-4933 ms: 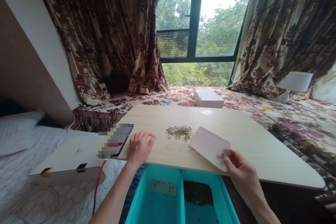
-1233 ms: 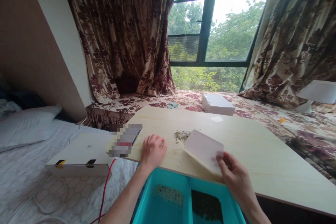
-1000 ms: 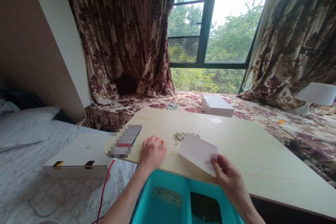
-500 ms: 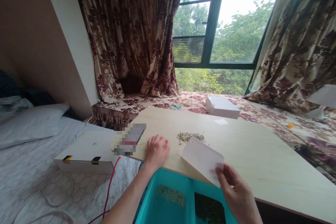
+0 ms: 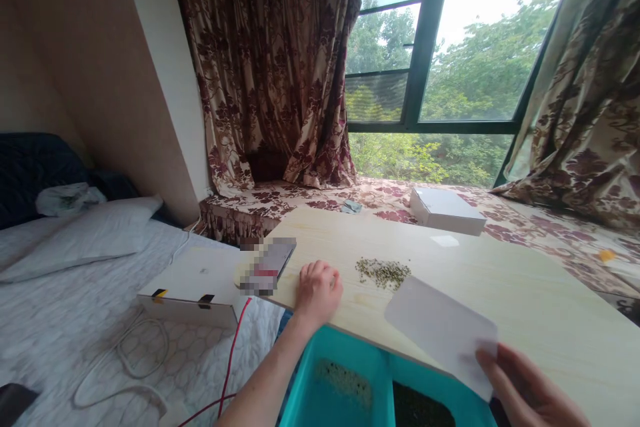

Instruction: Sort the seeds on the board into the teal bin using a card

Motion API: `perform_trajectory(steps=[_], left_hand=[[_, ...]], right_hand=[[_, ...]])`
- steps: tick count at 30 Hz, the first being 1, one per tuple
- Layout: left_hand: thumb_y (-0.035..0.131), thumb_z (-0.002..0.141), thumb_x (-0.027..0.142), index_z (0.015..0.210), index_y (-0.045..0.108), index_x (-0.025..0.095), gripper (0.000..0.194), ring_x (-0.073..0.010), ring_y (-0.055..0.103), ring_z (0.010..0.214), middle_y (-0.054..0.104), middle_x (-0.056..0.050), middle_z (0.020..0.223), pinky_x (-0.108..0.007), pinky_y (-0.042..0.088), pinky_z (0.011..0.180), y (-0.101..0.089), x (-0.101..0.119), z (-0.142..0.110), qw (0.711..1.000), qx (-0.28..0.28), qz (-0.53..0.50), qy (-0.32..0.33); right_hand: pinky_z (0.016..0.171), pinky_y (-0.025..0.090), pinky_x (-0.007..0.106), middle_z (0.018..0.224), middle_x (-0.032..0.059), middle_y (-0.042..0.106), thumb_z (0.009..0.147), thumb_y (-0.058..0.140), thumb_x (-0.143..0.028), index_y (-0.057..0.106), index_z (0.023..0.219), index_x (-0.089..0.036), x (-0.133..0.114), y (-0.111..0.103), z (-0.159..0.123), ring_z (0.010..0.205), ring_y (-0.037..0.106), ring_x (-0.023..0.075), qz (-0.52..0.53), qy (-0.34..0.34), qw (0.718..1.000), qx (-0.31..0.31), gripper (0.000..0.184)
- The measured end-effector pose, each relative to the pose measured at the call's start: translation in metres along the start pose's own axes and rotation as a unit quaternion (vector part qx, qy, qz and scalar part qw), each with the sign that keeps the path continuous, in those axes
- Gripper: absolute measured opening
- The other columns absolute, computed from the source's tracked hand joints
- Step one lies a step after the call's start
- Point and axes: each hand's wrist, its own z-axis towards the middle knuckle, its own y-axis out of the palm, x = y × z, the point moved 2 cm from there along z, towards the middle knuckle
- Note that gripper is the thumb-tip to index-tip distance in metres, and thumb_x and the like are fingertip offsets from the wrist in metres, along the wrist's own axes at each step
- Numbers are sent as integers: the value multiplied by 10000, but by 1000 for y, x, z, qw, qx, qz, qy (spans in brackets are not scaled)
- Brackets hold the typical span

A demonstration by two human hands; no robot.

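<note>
My left hand (image 5: 319, 293) rests on the table edge with its fingers curled closed; whatever they may hold is hidden. My right hand (image 5: 533, 387) grips the lower right corner of a thin white plastic sheet or shallow tray (image 5: 443, 330), tilted over the front of the table. Just beyond its far corner lies a small pile of greenish beans (image 5: 384, 272) with some whitish bits among them. Below the edge sits a teal bin (image 5: 390, 380) with two compartments. Pale grains (image 5: 345, 380) lie in the left one and dark greenish beans (image 5: 423, 407) in the right.
The pale wooden tabletop (image 5: 525, 280) spans the middle. On its left corner is a blurred-out flat device (image 5: 270, 267). A white box (image 5: 195, 280) and cables lie on the bed at left. Another white box (image 5: 447, 209) sits on the window ledge behind.
The view has turned left. My right hand has drawn the white sheet rightward and nearer, away from the bean pile, uncovering more of it. My left hand stays on the table edge.
</note>
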Motion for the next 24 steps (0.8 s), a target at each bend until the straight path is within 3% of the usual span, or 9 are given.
perform_trajectory(steps=[2, 6, 11, 24], left_hand=[[528, 840, 216, 802, 642, 228, 121, -194, 560, 907, 630, -28, 880, -368, 388, 890, 1, -1, 0, 1000, -2, -1, 1], [509, 849, 227, 813, 638, 225, 134, -197, 558, 911, 629, -29, 893, -370, 386, 898, 3, -4, -1, 1000, -5, -8, 4], [499, 849, 243, 836, 639, 232, 142, -206, 563, 919, 629, -32, 927, -365, 402, 890, 7, -8, -1, 1000, -8, -14, 11], [480, 839, 262, 829, 641, 231, 165, -214, 570, 908, 643, -31, 924, -371, 418, 880, 9, -12, -1, 1000, -6, -2, 29]], right_hand=[[605, 585, 324, 746, 51, 760, 555, 638, -491, 709, 762, -240, 2, -15, 17, 762, 709, 298, -33, 51, 996, 64, 333], [649, 560, 339, 732, 69, 749, 567, 575, -466, 651, 781, -219, 1, -24, 44, 775, 698, 293, -24, 56, 989, 131, 335], [671, 533, 325, 695, 62, 735, 586, 572, -431, 619, 770, -212, 6, -16, 59, 730, 688, 265, 7, 24, 994, 107, 290], [695, 506, 323, 737, 65, 729, 662, 555, -423, 639, 833, -188, 19, -16, 56, 719, 680, 240, 3, -9, 995, 98, 303]])
